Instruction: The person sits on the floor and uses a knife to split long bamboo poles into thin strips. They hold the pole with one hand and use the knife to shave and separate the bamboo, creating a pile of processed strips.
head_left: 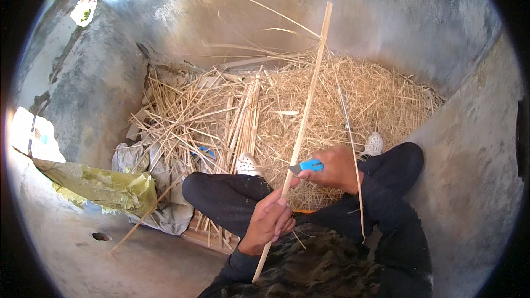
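Note:
A long pale strip of split bamboo or wood [309, 99] slants up from my lap toward the far wall. My left hand [268, 223] is closed around its lower part, fingers wrapped over it. In my right hand [338, 168] is a blue-handled knife [311, 165], gripped with the short grey blade lying against the strip just above the left hand. Thin curled slivers [287, 21] stick out to the left near the strip's upper end. A long narrow sliver [353, 149] hangs down past my right wrist.
A heap of shavings [381, 88] covers the floor ahead, with loose sticks [182, 110] piled at left. My crossed legs show white clogs [247, 164]. A yellow-green sack [105, 185] lies at left beside crumpled grey cloth [176, 218]. Concrete walls [408, 16] stand close around.

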A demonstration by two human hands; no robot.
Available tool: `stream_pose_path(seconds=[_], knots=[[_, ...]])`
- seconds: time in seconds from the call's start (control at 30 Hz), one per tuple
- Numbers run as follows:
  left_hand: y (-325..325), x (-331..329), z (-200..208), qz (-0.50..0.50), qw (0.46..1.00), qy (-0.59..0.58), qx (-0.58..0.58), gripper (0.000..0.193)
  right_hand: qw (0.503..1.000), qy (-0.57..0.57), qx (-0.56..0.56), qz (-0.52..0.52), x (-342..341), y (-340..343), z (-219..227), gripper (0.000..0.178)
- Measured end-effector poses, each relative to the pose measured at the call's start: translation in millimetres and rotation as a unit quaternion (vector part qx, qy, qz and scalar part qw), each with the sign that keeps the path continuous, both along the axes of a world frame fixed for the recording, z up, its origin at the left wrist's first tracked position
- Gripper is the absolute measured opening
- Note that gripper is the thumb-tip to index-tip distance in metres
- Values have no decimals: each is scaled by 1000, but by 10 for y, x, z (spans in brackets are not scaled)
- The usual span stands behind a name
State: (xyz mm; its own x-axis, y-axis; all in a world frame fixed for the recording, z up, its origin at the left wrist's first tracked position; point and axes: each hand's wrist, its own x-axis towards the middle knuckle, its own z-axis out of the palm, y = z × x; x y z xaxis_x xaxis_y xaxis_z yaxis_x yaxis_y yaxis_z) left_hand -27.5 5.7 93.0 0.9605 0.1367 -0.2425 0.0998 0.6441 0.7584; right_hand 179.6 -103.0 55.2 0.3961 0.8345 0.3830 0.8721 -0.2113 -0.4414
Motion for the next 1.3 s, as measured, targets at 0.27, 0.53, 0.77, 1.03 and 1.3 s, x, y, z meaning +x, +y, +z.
stream_pose_path(seconds=[0.27, 0.53, 0.77, 1.03, 1.3], knots=[[-152, -18, 18, 2, 1000, 10, 21, 50, 996, 26, 10, -85, 304, 99, 37, 73], [-158, -67, 45, -24, 999, 10, 28, 50, 993, -48, 99, -38, 355, 133, 58, 72], [-183, -22, 33, -33, 999, 14, 37, 52, 991, -79, 95, -48, 538, 204, -100, 75], [-318, -58, 7, -70, 994, 55, 66, 48, 967, -21, -24, -252, 1235, 401, -439, 79], [-65, 46, -44, -38, 998, 47, 17, 49, 972, 29, 32, -231, 1328, 210, -194, 78]])
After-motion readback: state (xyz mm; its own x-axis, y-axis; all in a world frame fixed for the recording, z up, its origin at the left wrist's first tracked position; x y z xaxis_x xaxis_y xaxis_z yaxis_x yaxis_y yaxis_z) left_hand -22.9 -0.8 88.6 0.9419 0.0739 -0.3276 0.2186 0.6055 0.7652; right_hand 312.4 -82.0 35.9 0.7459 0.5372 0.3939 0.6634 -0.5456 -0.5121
